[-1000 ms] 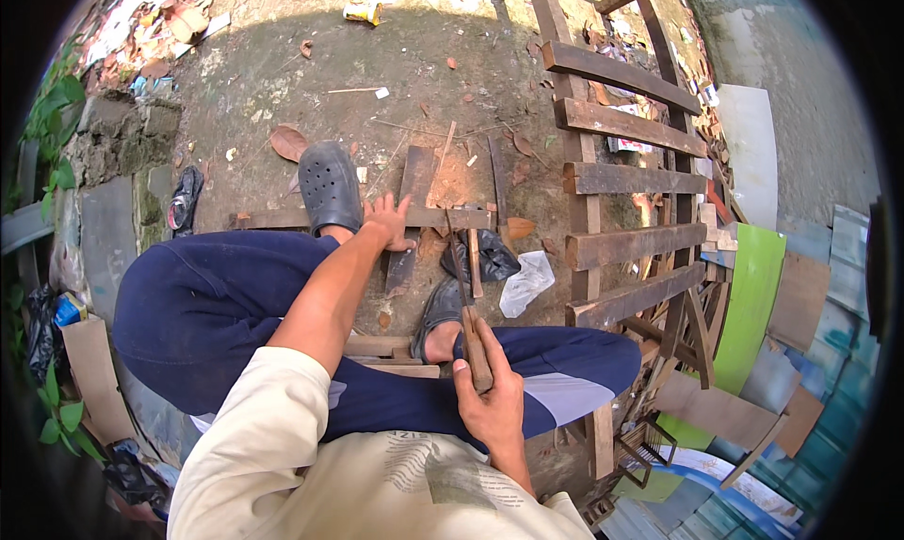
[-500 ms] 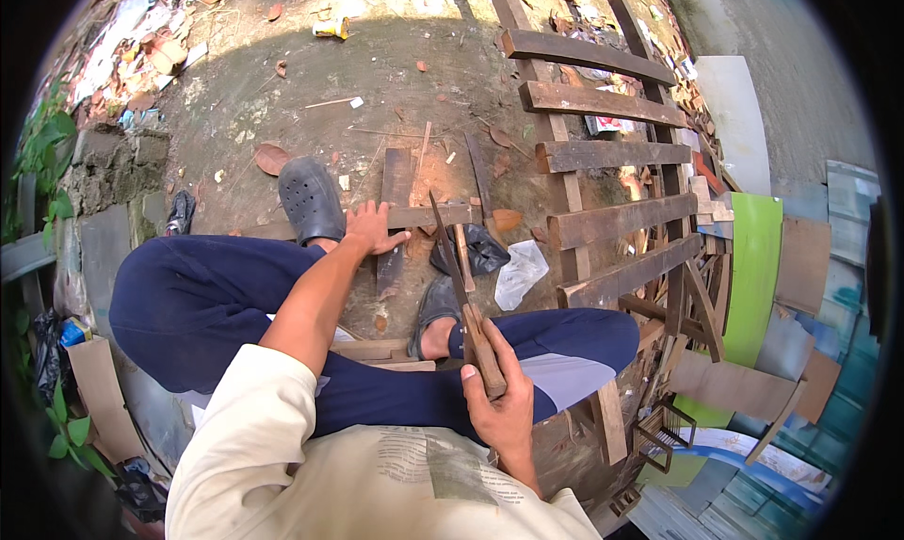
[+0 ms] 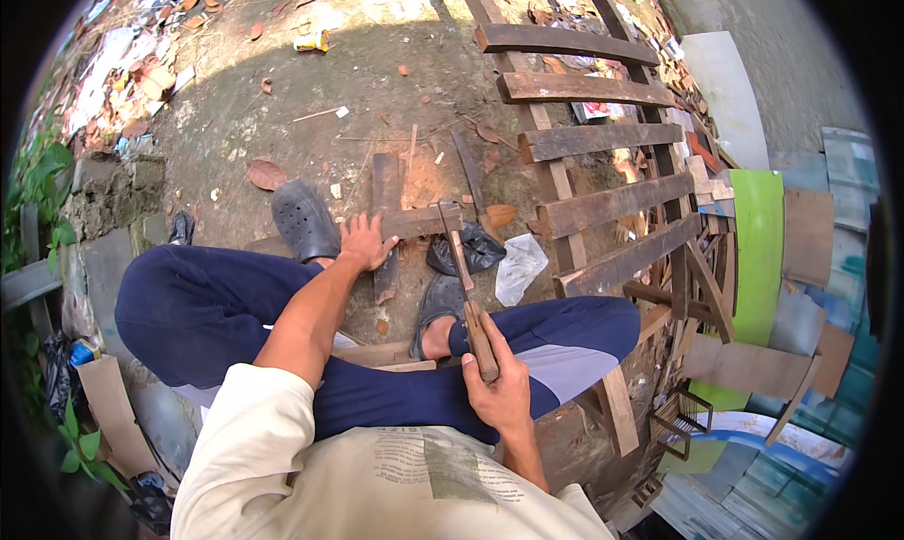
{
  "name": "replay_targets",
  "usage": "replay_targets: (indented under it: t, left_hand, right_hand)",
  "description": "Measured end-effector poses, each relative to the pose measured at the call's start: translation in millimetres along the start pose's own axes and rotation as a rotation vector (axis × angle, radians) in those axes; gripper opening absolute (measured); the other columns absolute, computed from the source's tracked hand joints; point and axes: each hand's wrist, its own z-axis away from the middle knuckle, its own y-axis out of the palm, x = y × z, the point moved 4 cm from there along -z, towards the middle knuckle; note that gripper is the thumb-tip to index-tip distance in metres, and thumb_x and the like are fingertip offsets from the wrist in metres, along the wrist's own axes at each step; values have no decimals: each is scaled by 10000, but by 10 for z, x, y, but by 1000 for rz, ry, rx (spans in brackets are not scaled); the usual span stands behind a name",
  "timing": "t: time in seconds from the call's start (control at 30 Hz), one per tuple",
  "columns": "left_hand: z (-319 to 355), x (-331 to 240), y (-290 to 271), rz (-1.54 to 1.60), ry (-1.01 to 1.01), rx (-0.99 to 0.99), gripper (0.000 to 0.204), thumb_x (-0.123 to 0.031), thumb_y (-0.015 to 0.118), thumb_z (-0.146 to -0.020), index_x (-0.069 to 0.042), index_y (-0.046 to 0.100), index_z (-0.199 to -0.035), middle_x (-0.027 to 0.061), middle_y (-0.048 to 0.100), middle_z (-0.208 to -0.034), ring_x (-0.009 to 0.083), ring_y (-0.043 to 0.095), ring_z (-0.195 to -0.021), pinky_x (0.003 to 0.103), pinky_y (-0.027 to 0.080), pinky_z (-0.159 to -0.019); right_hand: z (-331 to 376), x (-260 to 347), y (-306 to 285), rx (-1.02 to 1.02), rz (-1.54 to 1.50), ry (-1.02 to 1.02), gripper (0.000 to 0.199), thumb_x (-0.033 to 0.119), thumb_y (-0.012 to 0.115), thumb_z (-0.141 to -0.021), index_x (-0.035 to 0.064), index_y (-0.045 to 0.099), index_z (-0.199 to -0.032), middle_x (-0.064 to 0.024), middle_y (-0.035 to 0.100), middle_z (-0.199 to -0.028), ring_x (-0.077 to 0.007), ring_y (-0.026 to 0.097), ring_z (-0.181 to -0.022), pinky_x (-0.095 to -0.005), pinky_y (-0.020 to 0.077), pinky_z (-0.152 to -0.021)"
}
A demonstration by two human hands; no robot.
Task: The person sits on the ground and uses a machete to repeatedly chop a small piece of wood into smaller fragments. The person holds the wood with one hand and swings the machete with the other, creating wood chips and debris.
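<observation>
My left hand (image 3: 363, 243) lies flat with spread fingers on a wooden plank (image 3: 410, 222) running sideways by my left shoe (image 3: 303, 222). In my right hand (image 3: 501, 389), above my lap, is the wooden handle of a handsaw (image 3: 457, 253). Its narrow blade points away from me, its far end at the plank's right end. The blade shows nearly edge-on, so its teeth cannot be made out. Another dark board (image 3: 385, 187) lies lengthwise beneath the plank. My right shoe (image 3: 439, 303) rests nearer to me, below the plank's right end.
A slatted wooden frame (image 3: 607, 206) stands to the right. A black plastic bag (image 3: 476, 250) and a clear plastic bag (image 3: 521, 269) lie right of the saw. Dry leaves and litter cover the far left ground. A green panel (image 3: 758, 267) and stacked sheets are at the right.
The saw has been drawn back and its blade now points straighter ahead, its tip nearer the plank's right end. My left hand stays on the plank. The whole view has shifted slightly.
</observation>
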Motion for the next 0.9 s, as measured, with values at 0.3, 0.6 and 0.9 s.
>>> replay_targets:
  t: [0.3,0.6,0.9]
  left_hand:
    - [-59,42,0,22,-9,166,847,-639,415,-1031,-124,161,-1653,295,150,-1673,446,89,-1578,640,78,-1237]
    - [-61,-28,-69,18,-46,258,817,-602,395,-1053,-156,103,-1672,243,-5,-1728,408,-54,-1604,640,16,-1246]
    - [-56,70,-41,13,-39,203,813,-592,412,-1055,-129,129,-1659,289,49,-1703,442,0,-1595,629,68,-1247]
  right_hand:
    - [-96,192,141,11,46,122,573,116,667,-951,2,512,-1491,-288,714,-1210,-411,738,-1069,-421,580,-890]
    - [-566,83,346,55,68,122,560,162,634,-958,3,501,-1478,-328,704,-1142,-498,698,-1025,-506,569,-886]
    - [-560,318,219,129,47,217,553,217,630,-966,-13,518,-1457,-349,655,-1255,-507,643,-1163,-510,511,-1007]
